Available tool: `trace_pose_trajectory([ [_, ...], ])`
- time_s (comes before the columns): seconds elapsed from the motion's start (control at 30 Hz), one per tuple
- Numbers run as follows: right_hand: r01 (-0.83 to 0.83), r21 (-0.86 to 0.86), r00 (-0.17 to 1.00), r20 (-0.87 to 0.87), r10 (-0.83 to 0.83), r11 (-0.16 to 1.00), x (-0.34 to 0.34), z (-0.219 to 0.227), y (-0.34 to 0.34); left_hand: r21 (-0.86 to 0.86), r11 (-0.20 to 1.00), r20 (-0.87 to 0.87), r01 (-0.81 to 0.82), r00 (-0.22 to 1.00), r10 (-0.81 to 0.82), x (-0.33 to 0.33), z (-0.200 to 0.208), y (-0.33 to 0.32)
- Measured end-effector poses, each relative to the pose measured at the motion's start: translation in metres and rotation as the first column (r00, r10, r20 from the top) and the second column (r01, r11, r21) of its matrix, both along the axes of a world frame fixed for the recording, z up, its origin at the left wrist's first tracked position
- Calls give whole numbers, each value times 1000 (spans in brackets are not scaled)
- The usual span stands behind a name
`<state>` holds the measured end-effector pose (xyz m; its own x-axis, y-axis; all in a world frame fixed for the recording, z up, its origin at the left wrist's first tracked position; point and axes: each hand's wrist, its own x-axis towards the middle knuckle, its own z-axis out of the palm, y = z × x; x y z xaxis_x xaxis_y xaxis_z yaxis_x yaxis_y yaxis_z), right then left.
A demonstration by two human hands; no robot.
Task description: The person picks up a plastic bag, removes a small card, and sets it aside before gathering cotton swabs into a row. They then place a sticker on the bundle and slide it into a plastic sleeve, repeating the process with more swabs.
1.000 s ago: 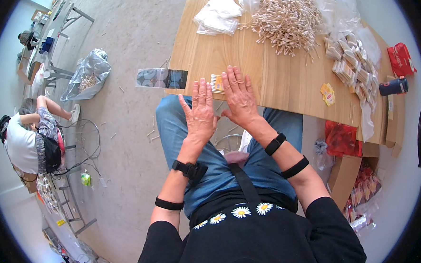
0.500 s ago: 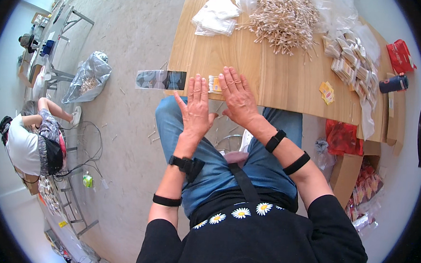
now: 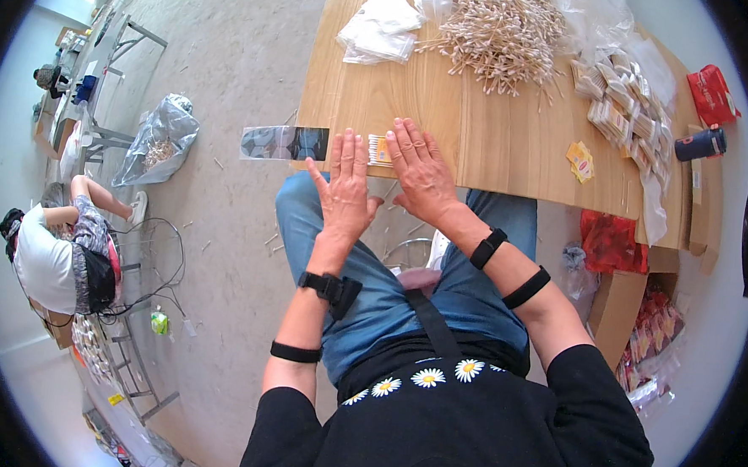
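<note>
Beside the pack we held our left hand and right hand flat, clamped on nothing, apparently squaring it, a light pinch probably needed next

Forearms stretch forward; left hand and right hand sit side by side, palms down, fingers straight, thumbs inward, left little finger splayed

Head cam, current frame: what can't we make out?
Right end of the swab packet: head view, hidden by the fingers of the right hand.
Palm side of the left hand and whatever is under it: head view, hidden by the hand's own back.
Far side of the swab heap: head view, cut off by the upper edge.
Print on the yellow cards: head view, too small.
</note>
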<state>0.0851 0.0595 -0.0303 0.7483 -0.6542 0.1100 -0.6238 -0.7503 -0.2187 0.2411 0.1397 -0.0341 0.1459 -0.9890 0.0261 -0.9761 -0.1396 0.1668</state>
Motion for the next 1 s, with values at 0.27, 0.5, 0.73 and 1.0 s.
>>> trace_pose_trajectory([
  [0.27,6,3,1000,2,-6,1000,1,2,1,9,999,-2,-48,999,48,-21,-2,12],
  [0.5,14,-33,1000,-17,-14,999,0,-1,0,-14,998,38,-57,998,58,-22,-7,11],
  [0.73,17,-36,1000,14,-16,999,2,-2,1,-19,1000,11,-17,1000,17,-23,2,-7],
  [1.0,-47,-112,998,-46,42,993,-9,-9,-7,-64,998,91,10,996,-4,-19,-8,-9],
])
